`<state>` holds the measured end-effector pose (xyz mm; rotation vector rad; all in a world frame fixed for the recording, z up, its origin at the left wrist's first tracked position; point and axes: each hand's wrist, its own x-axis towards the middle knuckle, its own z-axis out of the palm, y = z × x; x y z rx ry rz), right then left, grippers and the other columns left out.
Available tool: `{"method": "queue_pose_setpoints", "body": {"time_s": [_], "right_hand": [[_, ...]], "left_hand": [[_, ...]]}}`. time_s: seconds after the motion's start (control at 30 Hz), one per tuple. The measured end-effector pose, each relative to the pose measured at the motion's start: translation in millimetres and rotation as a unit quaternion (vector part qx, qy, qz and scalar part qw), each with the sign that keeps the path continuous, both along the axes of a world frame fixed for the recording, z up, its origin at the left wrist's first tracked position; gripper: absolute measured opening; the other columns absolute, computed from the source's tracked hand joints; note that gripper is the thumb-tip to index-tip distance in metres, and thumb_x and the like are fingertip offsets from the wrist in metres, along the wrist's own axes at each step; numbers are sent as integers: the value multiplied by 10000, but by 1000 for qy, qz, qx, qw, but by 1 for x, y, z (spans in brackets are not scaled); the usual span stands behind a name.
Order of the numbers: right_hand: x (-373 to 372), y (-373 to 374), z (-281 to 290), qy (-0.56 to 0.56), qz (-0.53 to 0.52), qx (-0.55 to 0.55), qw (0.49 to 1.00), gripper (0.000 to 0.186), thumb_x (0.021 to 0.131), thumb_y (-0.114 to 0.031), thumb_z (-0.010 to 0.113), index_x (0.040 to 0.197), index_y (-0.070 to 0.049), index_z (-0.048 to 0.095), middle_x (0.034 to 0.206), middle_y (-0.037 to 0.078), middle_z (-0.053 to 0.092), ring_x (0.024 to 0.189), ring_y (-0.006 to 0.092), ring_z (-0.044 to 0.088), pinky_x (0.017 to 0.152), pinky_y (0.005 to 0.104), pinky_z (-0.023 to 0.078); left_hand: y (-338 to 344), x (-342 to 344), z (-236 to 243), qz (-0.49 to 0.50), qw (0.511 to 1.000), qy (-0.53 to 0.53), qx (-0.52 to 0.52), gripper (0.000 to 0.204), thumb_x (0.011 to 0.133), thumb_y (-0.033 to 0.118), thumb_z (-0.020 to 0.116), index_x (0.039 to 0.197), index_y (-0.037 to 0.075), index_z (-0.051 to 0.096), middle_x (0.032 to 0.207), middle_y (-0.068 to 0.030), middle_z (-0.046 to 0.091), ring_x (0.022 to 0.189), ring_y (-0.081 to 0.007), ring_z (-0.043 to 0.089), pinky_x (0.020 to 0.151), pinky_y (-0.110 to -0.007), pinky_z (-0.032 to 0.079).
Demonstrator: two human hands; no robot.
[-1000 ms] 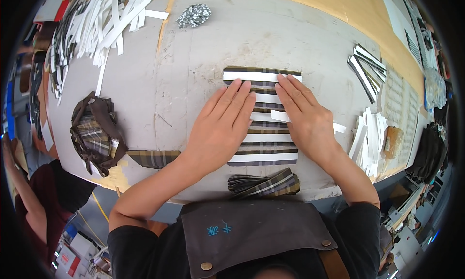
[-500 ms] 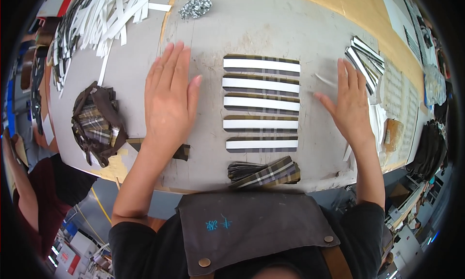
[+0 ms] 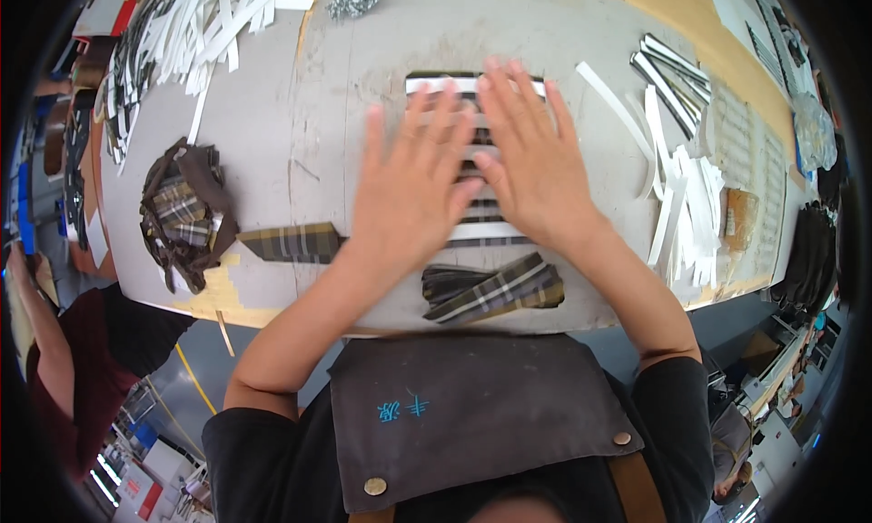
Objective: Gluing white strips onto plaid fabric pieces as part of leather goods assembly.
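Observation:
Several plaid fabric strips (image 3: 440, 74), each with a white strip (image 3: 420, 86) along it, lie in a column at the middle of the table. Over the left part of this column is my left hand (image 3: 409, 182), fingers stretched and a little blurred. My right hand (image 3: 543, 164) covers the right part, palm down, fingers spread. Neither hand grips anything; whether the palms press on the strips I cannot tell. Between the hands, parts of the strips show; the rest are hidden. Just below them, near the front edge, sits a bundle of plaid pieces (image 3: 498, 288).
Loose white strips (image 3: 695, 216) lie at the right, below lined strips (image 3: 670, 79) and beside a tan block (image 3: 742, 216). At the left are a tied plaid bundle (image 3: 189, 209), a plaid piece (image 3: 295, 243) and white strips (image 3: 213, 41). A co-worker (image 3: 77, 368) stands left.
Both hands have moved inward from either side of the column and now cover most of the strips. The view has shifted slightly, showing more of the white strips at the right.

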<state>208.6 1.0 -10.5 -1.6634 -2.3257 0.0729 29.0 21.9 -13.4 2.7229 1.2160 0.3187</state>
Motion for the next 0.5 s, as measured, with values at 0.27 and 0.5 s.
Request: {"method": "queue_pose_setpoints", "body": {"time_s": [0.27, 0.5], "right_hand": [[2, -17, -10, -16, -42, -8, 999, 595, 949, -327, 507, 1435, -5, 388, 1553, 113, 302, 1447, 271, 248, 1180, 472, 153], [10, -28, -10, -62, -43, -11, 997, 570, 939, -306, 544, 1413, -14, 424, 1537, 106, 329, 1431, 304, 262, 1157, 489, 197]], "left_hand": [[-3, -31, -8, 75, 995, 59, 41, 605, 912, 409, 563, 1433, 126, 440, 1561, -100, 292, 1460, -303, 214, 1138, -609, 150], [-12, -40, -15, 74, 995, 13, 65, 504, 831, 232, 684, 1295, 81, 556, 1406, -153, 467, 1348, -326, 386, 1087, -514, 305]]}}
